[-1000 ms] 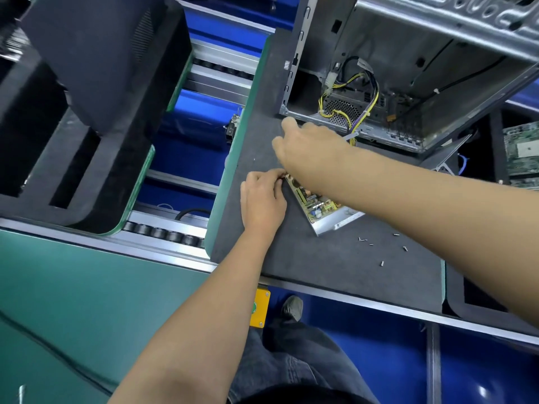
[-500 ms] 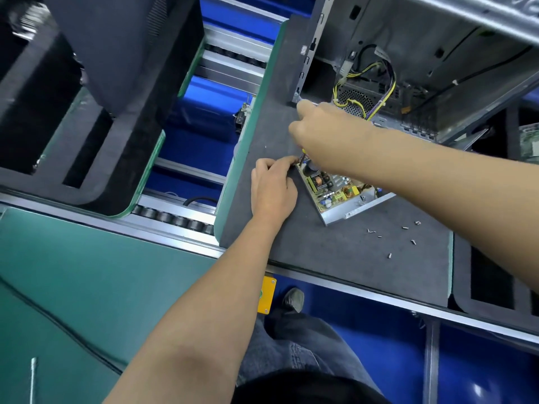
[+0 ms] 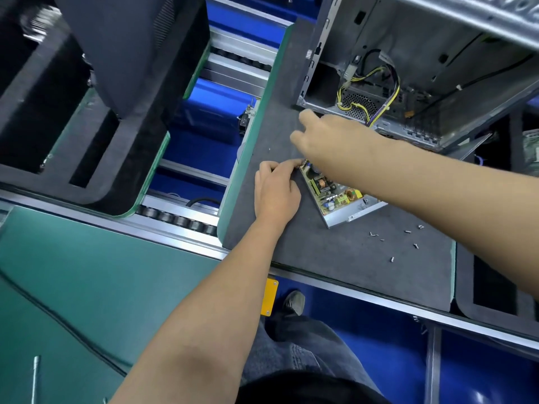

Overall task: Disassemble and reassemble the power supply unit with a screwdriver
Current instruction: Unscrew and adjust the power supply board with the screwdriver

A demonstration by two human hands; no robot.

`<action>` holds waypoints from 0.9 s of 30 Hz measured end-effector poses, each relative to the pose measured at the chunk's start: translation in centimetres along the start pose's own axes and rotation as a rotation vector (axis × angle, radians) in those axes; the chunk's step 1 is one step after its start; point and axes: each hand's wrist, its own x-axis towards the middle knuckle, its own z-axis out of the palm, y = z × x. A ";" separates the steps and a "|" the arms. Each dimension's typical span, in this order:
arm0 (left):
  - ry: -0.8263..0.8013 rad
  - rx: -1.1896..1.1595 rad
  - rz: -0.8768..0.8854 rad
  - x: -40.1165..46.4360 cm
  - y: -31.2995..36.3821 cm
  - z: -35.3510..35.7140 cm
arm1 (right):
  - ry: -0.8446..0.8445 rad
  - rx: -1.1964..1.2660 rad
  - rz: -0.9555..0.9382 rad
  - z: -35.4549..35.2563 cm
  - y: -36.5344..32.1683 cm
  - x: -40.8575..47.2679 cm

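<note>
Left hand [image 3: 275, 189] lying knuckles-up on the grey foam mat [image 3: 335, 258], fingers curled inward with the tips bunched against the near-left corner of the opened power supply unit [image 3: 338, 196]; whether anything small is pinched between them cannot be told. Right hand [image 3: 329, 138] hovering just above the far end of the same unit, blurred, fingers bent and drawn together, thumb sticking up toward the case; grip impossible to make out, and no screwdriver clearly visible within it. Power supply unit resting flat near the middle of the mat, cover off, green circuit board with copper coils and small components exposed inside a shallow silver metal tray, set at a slant to the mat's front edge. Loose screws [image 3: 392, 243] scattered on the mat toward its front-right corner, well apart from both hands. Open computer case [image 3: 423, 68] standing at the mat's far-right corner, yellow and black wires [image 3: 376, 91] hanging inside beside a perforated grille. Roller conveyor [image 3: 180, 220] running past the mat's left edge over a blue frame. Black foam tray [image 3: 58, 170] with long cut-outs lying farther left. Green work surface [image 3: 87, 272] along the front, a thin metal rod [image 3: 35, 377] near its lower-left corner.
</note>
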 end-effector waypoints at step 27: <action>0.017 0.006 0.018 -0.1 0.3 0.0 | 0.002 0.216 0.054 1.2 1.2 -0.4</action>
